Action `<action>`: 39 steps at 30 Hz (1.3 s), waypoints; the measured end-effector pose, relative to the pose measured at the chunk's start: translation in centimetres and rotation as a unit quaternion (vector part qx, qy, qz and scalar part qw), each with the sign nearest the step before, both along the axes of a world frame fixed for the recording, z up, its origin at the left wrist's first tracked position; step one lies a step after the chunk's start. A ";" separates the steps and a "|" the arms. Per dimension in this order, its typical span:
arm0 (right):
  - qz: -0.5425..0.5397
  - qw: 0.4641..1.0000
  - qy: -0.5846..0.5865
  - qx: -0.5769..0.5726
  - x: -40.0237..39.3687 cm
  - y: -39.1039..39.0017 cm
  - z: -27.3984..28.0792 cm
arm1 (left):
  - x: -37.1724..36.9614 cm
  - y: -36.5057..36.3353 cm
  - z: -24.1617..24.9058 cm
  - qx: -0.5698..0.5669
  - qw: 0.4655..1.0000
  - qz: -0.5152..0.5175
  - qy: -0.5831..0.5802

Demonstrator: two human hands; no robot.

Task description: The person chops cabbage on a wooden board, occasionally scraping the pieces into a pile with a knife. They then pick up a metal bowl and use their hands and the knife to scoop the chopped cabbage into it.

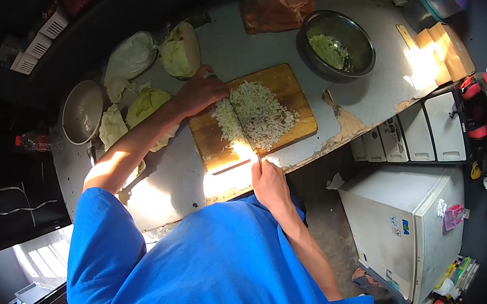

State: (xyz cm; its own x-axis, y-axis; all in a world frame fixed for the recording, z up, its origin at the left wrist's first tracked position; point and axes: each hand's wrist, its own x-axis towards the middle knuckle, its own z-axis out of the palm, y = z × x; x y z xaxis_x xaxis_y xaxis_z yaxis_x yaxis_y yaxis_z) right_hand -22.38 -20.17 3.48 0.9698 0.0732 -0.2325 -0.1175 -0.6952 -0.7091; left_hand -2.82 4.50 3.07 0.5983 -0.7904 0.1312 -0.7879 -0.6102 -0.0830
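Note:
On a wooden cutting board (301, 98) lies a heap of finely chopped, pale cabbage (265, 108). A knife (239, 120) crosses the heap, its blade seen nearly edge-on. My right hand (270, 184) is closed around its handle at the near edge of the board, in bright sunlight. At the far end of the blade, the fingers of my left hand (203, 93) meet the knife's tip, with one finger raised; their exact grip is partly hidden. A cut cabbage (181, 51) sits just beyond my left hand, and loose cabbage leaves (147, 107) lie beside my left forearm.
A metal bowl (336, 44) with chopped greens stands at the back right, beside a plastic bag (276, 7) of orange-brown contents. To the left are a white plastic bag (132, 55) and an empty-looking pale bowl (83, 112). A white fridge (393, 216) stands right of the table's worn edge.

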 end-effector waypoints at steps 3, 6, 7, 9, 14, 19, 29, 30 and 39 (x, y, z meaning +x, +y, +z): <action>-0.013 0.999 0.018 0.025 -0.2 0.4 0.8 | -0.1 0.3 0.4 -0.068 0.998 -0.010 -0.001; 0.001 1.000 -0.011 -0.003 -0.4 0.7 -1.1 | -0.2 0.9 -0.5 -0.049 0.999 -0.005 -0.014; 0.003 1.000 -0.012 -0.001 -0.3 0.8 -1.3 | -0.4 1.0 -1.1 -0.067 0.998 -0.004 -0.013; 0.000 1.000 -0.010 -0.011 -0.4 0.9 -1.6 | -0.6 1.1 -1.5 -0.083 0.996 -0.003 -0.009; 0.000 1.000 -0.003 -0.013 -0.2 0.9 -0.6 | -0.5 0.5 0.3 0.023 0.999 0.016 0.019; -0.002 1.000 -0.008 0.013 -0.5 1.4 0.1 | -0.5 0.9 0.1 -0.064 0.998 -0.007 -0.020; -0.004 1.000 -0.007 -0.011 -0.3 1.5 -1.4 | -0.2 1.0 0.2 0.029 1.000 -0.004 0.000; -0.002 1.000 0.006 -0.006 -0.3 1.4 -1.2 | -0.2 1.0 0.2 0.028 1.000 -0.003 -0.002; 0.018 0.999 -0.018 -0.022 -0.7 2.5 -2.1 | -0.8 1.9 0.2 0.018 0.999 0.023 0.018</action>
State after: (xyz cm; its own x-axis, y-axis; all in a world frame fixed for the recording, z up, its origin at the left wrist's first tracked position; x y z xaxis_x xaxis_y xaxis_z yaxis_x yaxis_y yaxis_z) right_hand -23.06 -17.67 1.42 0.9746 0.0985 -0.2010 -0.0669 -0.7285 -0.6818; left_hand -3.57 6.35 3.29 0.6374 -0.7663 0.0814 -0.7625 -0.6424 -0.0771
